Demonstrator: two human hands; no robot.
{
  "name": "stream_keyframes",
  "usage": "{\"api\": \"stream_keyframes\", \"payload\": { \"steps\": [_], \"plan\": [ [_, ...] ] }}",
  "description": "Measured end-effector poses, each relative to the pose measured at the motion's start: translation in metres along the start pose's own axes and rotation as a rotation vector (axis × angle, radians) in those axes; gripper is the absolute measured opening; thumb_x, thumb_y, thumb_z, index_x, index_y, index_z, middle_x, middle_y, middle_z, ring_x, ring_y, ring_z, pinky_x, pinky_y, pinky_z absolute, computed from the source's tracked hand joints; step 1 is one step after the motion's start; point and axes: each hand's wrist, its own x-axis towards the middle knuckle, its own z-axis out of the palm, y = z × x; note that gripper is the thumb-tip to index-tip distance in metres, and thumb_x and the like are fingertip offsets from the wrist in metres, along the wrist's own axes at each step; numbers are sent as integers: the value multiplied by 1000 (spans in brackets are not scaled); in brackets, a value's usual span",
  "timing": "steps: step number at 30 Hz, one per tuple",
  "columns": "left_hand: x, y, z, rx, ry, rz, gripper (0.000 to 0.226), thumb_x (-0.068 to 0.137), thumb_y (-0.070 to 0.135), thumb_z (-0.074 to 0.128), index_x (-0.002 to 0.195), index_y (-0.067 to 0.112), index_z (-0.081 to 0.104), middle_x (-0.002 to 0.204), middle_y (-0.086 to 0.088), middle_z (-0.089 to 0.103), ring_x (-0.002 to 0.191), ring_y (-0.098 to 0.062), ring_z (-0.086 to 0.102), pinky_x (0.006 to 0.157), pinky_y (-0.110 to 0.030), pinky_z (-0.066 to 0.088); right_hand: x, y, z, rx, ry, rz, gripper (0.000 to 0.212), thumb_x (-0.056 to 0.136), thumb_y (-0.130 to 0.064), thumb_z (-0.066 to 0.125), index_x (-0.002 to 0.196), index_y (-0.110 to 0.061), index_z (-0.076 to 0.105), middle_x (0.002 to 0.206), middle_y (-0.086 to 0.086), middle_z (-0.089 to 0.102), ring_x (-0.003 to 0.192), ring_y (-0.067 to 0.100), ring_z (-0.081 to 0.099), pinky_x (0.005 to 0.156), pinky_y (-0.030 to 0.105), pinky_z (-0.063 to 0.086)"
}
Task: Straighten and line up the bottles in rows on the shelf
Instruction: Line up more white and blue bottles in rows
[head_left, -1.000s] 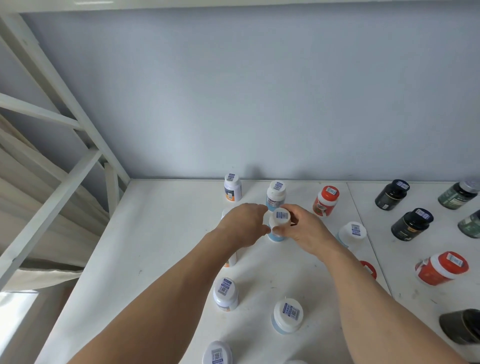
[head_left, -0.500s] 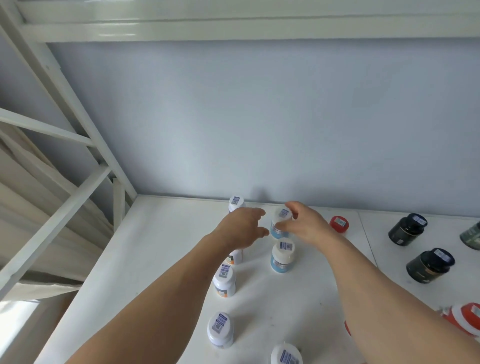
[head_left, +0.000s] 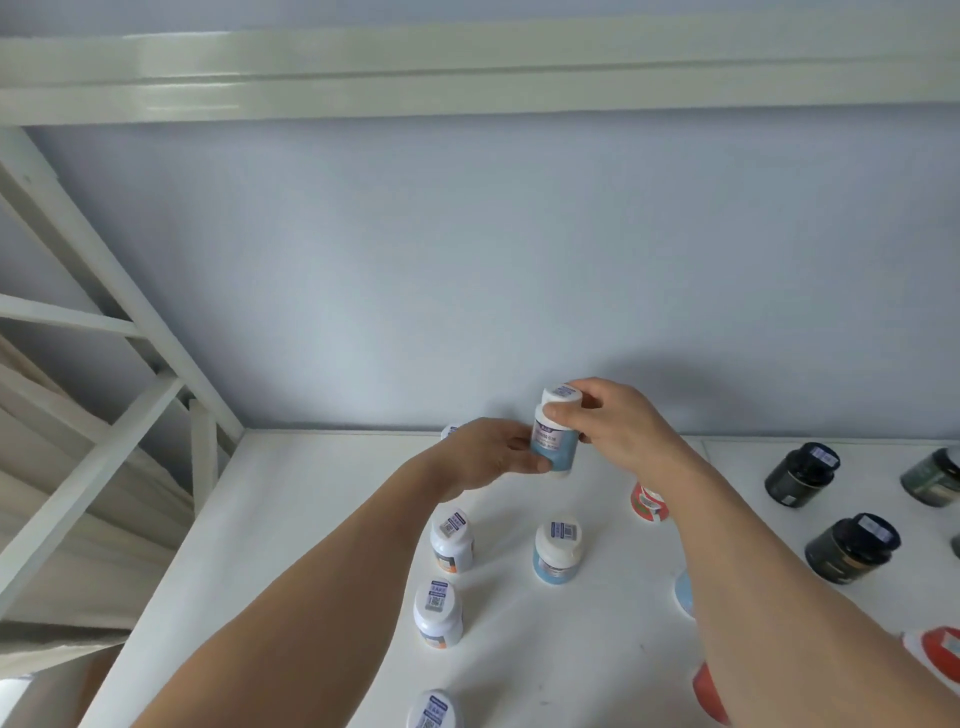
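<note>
1. Step in hand: one blue-labelled bottle (head_left: 556, 441) is being placed at the back of the shelf (head_left: 322, 519), near the wall, probably heading a row.
2. Next it needs setting down upright, in line with the bottle in front (head_left: 557, 552).
3. The left hand (head_left: 493, 454) grips its body; the right hand (head_left: 618, 423) pinches its cap, both arms reaching forward.

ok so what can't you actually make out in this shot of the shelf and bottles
- Head view: label text on the blue-labelled bottle, too blurred, partly covered by the left hand and right hand.
- White bottle at the back: only its cap shows behind the left hand.
- Orange-lidded bottle: mostly hidden by the right forearm.
- Bottom-edge bottle: cut off by the frame.
- Whether the held bottle touches the shelf.
</note>
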Motion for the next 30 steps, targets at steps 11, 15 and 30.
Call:
{"api": "stream_keyframes", "payload": {
  "steps": [11, 15, 30],
  "plan": [
    [5, -2, -9, -118, -136, -2, 31, 87, 18, 72, 116, 25, 68, 106, 9, 72, 100, -7, 64, 87, -16, 47, 0, -10, 2, -21, 54, 38, 36, 75, -47, 74, 98, -19, 74, 91, -3, 75, 88, 17, 71, 86, 45, 58],
    [3, -2, -10, -94, -134, -17, 37, 87, 21, 72, 123, 24, 66, 112, 6, 70, 104, -10, 61, 82, -14, 46, -1, -9, 5, -19, 57, 38, 29, 81, -40, 74, 98, -16, 74, 92, -1, 74, 89, 18, 71, 85, 44, 59],
    [14, -19, 3, 849, 68, 1, 58, 92, 37, 63, 144, 20, 43, 138, 2, 56, 128, -18, 48, 100, -30, 42, 8, 55, 40, -147, -30, 94, 35, 82, -32, 78, 113, -28, 62, 107, -8, 69, 102, 16, 65, 93, 43, 52]
  ]
}}
